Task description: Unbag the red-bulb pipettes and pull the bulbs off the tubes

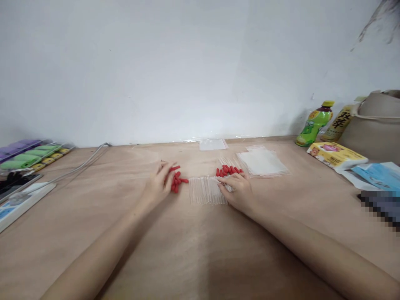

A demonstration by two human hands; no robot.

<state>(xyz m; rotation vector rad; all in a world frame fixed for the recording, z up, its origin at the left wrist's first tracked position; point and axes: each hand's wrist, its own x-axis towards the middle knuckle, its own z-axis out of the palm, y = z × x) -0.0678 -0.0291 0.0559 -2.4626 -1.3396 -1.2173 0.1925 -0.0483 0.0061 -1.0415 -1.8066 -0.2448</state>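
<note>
My left hand [161, 181] is at a small pile of red pieces [176, 182], its fingers closed round one red piece [175, 168]. A row of thin clear sticks [204, 191] lies on the wooden table between my hands. At the row's right end is my right hand [236, 189], thumb and fingers pinched together; what is between them is too small to make out. Behind that hand, more red pieces [229, 170] lie at the lower ends of other clear sticks [229, 161].
Clear bags [264, 161] lie behind my right hand, another [213, 144] near the wall. Bottles [315, 123], a yellow packet [336, 155], a blue packet [379, 176] and a beige bag [375, 129] stand right. A cable [84, 166], power strip [28, 200] and coloured rolls [34, 154] are left.
</note>
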